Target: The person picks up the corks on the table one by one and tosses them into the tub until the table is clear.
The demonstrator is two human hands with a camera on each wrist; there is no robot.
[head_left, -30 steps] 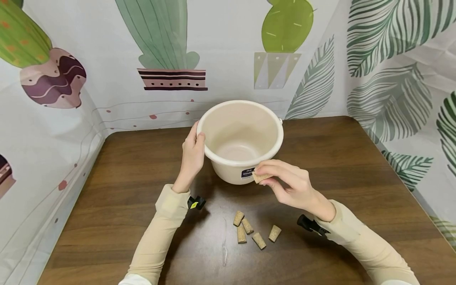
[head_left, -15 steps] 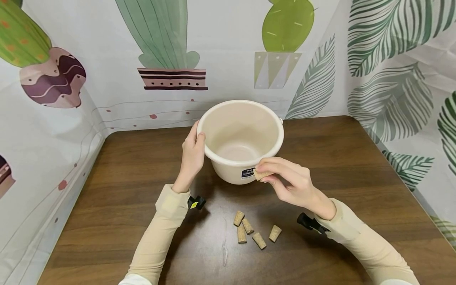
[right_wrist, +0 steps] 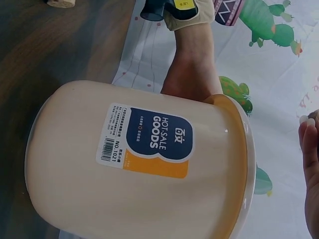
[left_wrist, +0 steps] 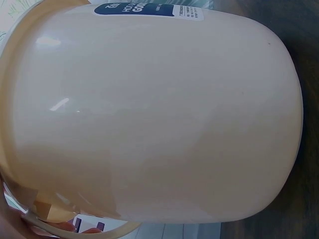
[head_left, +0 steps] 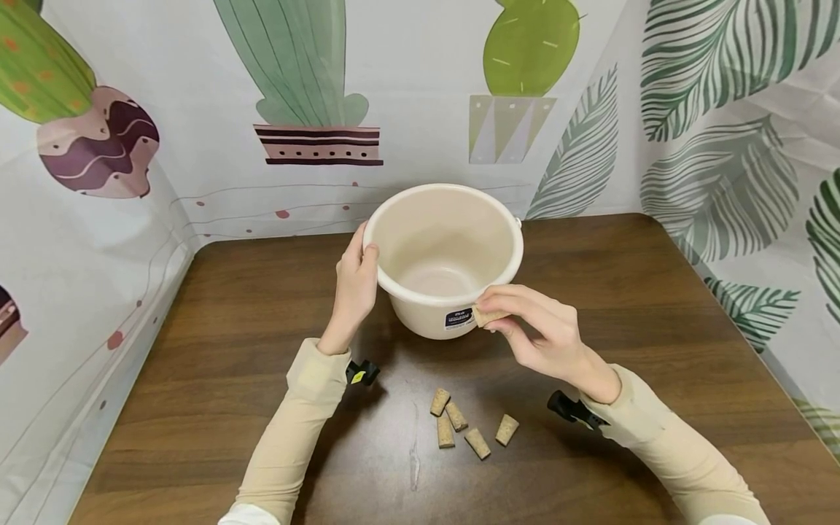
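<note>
A cream plastic bucket stands on the brown table, its inside bare in the head view. My left hand grips the left side of its rim, thumb on the near side. My right hand pinches a cork stopper between thumb and fingertips, just outside the bucket's front right rim. In the right wrist view that hand shows only at the right edge, and the bucket's printed label faces the camera. Several loose corks lie on the table in front of the bucket.
The wooden table reaches back to a white cloth backdrop printed with cacti and leaves. Black wrist cameras are strapped under both beige sleeves. A long shiny mark runs along the tabletop left of the loose corks.
My right hand has risen slightly and shifted a little to the right with the cork. My left hand, the bucket and the loose corks have stayed in place.
</note>
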